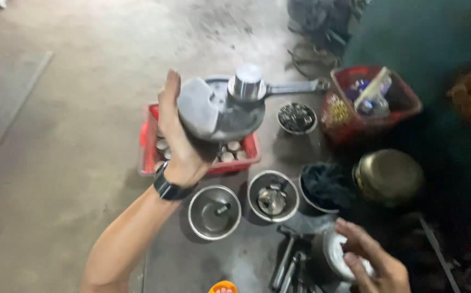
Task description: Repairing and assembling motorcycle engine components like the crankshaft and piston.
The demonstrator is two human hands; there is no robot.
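My left hand (178, 146) is raised and grips a grey metal crankshaft (222, 106) by its round web; its polished shaft end points up and its connecting rod (295, 87) sticks out to the right. A black watch sits on that wrist. My right hand (373, 260), low at the right, rests its fingers on a white rounded object (337, 255) on the floor. Below the crankshaft lies a red plastic crate (149, 146) with small round metal parts in it.
On the concrete floor stand steel bowls: one with a small part (214, 212), one with a gear-like piece (273, 196), one with bolts (296, 118). A dark cloth (327, 184), a brass-coloured pot (388, 176), a red basket (371, 100) and dark tools (287, 266) lie around.
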